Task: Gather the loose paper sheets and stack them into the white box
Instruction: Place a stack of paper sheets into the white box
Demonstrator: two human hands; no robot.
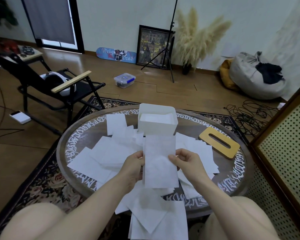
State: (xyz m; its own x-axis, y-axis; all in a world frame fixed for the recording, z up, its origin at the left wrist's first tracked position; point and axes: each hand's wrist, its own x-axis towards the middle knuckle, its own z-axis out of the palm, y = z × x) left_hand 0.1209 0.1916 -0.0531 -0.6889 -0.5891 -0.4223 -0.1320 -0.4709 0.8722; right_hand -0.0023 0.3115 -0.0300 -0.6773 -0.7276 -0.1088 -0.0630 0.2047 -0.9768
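White paper sheets (109,153) and a white box (157,126) are seen on a dark worktop (206,186) ringed with white script; a tan slotted lid (219,142) lies at its right edge.

Wooden floor (163,87), pale wall (111,18), black folding chair (59,87).

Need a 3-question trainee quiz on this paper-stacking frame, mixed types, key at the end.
1. True or false: the white box already has paper inside.
2. Multiple choice: the held sheet is gripped by A) the left hand only, B) the right hand only, C) both hands.
3. Fill in: the wooden lid with a slot lies to the ___ of the box, on the table.

Key: 1 true; 2 C, fingers of each hand pinch a side edge; 3 right.
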